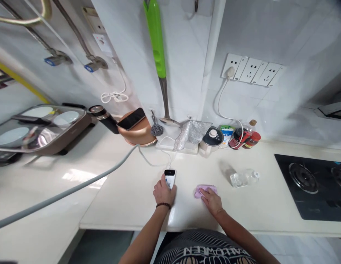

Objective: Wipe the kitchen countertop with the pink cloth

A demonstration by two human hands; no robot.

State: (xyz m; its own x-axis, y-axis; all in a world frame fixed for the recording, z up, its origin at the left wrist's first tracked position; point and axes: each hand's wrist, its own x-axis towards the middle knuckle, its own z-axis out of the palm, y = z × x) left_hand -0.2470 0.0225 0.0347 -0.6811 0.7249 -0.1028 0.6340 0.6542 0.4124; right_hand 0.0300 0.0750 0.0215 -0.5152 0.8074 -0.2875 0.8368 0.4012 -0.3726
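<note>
A: We're over the pale countertop (126,198) and both hands are down on it. The left hand (164,192) is wrapped around a small white device (169,178), dark end pointing away from the body, with a white cable (152,161) trailing off it toward the back wall.

B: And the right hand (211,201)?

A: Flat, fingers spread loosely over a lilac cloth (205,190), pressing it to the surface rather than pinching it. The cloth sits bunched just in front of the body, a little right of the device.

B: So wiping is the step in hand?

A: That's my read: the device held out of the way while the cloth works the patch beside it. Early to mid going, I'd judge.

B: What does the next move ask for?

A: Steady downward pressure and a sweep that stays short of the clear bottle (244,178) lying on its side nearby. It looks light and could roll toward the black hob (310,190). The left grip must mind that cable, too; a tug could drag on the things by the wall.
</note>
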